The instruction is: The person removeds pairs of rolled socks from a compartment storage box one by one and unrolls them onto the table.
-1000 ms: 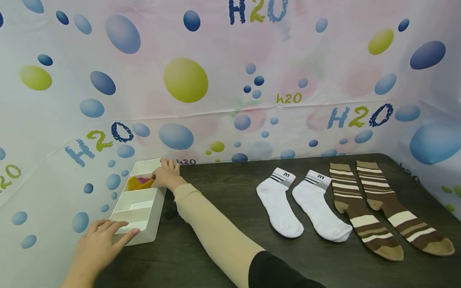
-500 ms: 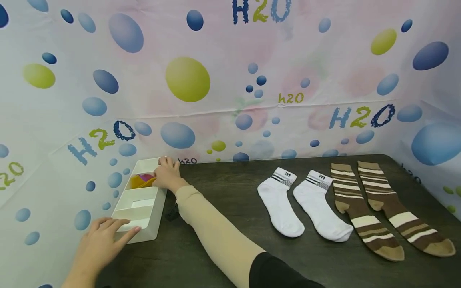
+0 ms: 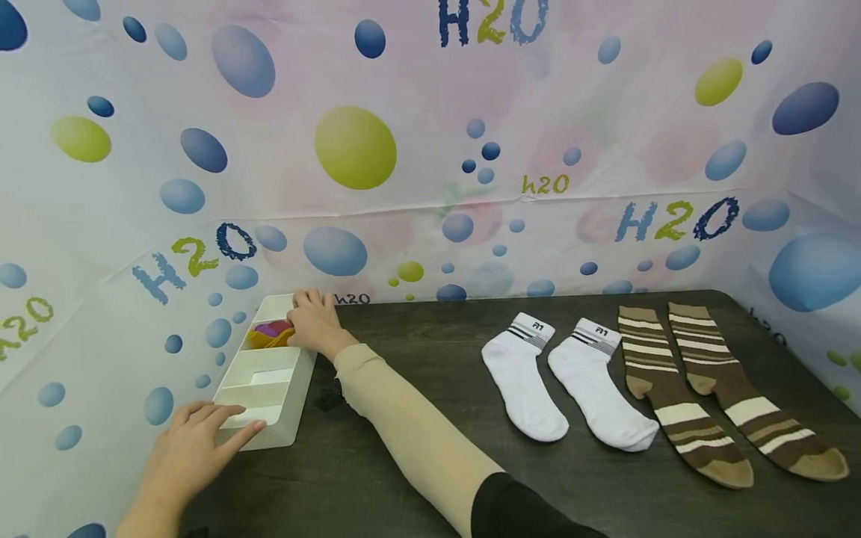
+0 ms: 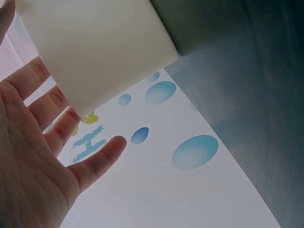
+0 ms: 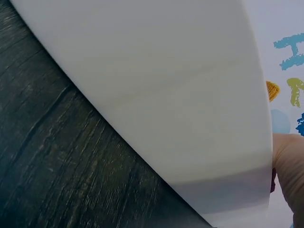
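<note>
A long white divided box [image 3: 306, 385] stands at the left of the dark table. One of its far compartments holds a folded bundle of yellow and purple knitted cloth [image 3: 270, 335]. My right hand [image 3: 313, 320] is over the far right wall beside this bundle, fingers bent. The right wrist view shows part of this hand [image 5: 290, 166] at the rim, with a bit of dark red cloth by it; the fingertips are hidden. My left hand [image 3: 191, 448] touches the near end of the box, fingers loosely extended. From the left wrist, its fingers [image 4: 61, 133] lie along the box end.
Two white ankle socks [image 3: 531, 388] lie flat in the middle right of the table [image 3: 403, 373]. Beside them are two brown striped socks [image 3: 693, 407]. Behind and left, a printed curtain [image 3: 417, 112] borders the table. A small black object [image 3: 329, 396] shows under the right wrist.
More purple now shows in the cloth bundle beside my right hand. My left hand stays at the box's near end. The whole view has shifted slightly.
</note>
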Demonstrator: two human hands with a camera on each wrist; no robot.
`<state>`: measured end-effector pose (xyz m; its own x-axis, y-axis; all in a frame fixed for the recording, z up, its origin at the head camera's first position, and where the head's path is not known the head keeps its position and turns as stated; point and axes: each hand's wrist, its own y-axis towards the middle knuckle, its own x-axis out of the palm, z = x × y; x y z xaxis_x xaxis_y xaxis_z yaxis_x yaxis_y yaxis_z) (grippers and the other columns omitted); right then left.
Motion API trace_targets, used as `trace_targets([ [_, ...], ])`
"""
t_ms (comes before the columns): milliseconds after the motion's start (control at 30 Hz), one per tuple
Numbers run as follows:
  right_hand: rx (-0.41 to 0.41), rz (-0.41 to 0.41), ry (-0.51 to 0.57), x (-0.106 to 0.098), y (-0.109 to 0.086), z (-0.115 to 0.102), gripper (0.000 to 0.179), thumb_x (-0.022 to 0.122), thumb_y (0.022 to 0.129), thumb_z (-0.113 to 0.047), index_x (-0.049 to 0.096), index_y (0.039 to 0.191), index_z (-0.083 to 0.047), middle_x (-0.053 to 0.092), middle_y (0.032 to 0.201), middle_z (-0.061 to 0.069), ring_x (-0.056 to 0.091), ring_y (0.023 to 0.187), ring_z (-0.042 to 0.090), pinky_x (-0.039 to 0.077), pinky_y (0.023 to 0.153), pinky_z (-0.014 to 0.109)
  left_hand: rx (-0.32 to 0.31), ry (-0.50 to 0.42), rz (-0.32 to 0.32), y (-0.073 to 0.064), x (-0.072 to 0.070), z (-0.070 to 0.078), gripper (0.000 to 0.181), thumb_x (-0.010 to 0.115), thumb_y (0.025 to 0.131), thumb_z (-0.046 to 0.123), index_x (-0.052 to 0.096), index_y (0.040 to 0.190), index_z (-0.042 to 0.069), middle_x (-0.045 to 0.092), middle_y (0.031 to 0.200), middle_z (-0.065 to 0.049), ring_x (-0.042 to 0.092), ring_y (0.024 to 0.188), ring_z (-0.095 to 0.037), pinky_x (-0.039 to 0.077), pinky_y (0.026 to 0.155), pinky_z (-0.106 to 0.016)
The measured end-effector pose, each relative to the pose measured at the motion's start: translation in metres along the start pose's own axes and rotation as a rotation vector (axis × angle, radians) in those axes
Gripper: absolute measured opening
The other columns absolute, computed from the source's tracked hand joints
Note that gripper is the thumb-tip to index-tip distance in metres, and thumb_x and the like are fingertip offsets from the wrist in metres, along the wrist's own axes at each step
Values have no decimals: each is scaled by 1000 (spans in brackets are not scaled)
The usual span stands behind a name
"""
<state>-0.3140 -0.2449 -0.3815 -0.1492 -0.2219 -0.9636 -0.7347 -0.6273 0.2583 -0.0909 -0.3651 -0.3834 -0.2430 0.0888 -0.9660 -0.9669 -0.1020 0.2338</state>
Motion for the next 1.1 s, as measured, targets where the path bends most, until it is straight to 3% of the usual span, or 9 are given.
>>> trace_targets([
  [333,-65,43,-129,-17,-7,-4,22,60,92,-48,66,109,-36,42,125,-11,30,121,12,26,90,31,-2,-20,-35,1,-1,-1,68,62,84,65,69,114,5,61,120,-31,43,114,-49,38,90,-74],
  [500,-74,79,-134,-32,-17,-2,25,59,92,-49,64,112,-36,41,127,-11,30,124,12,25,91,30,10,-28,-29,1,-1,-1,67,61,84,64,69,113,5,62,119,-31,44,113,-49,39,89,-73],
  [667,-106,171,-144,-40,-29,4,21,57,92,-47,63,109,-36,41,128,-10,32,123,13,25,88,31,37,-41,20,0,-2,1,63,65,83,61,70,110,4,64,116,-31,46,111,-48,41,88,-72],
  [800,-130,235,-148,-42,-39,8,23,57,92,-47,63,110,-35,42,130,-10,33,123,14,26,87,31,43,-43,20,0,-2,1,63,65,83,61,70,110,4,63,116,-32,46,110,-49,40,88,-72],
  [900,-132,256,-138,-44,-47,10,25,57,91,-46,63,113,-35,43,131,-9,34,125,14,27,89,31,42,-45,8,0,-2,1,64,65,84,61,69,110,4,62,116,-32,46,110,-49,40,88,-73],
  [1100,-111,275,-107,-49,-63,19,26,58,91,-46,64,115,-36,43,132,-10,33,127,14,27,91,32,60,-55,49,0,-2,0,60,68,82,58,71,107,3,65,112,-30,48,107,-47,41,87,-71],
])
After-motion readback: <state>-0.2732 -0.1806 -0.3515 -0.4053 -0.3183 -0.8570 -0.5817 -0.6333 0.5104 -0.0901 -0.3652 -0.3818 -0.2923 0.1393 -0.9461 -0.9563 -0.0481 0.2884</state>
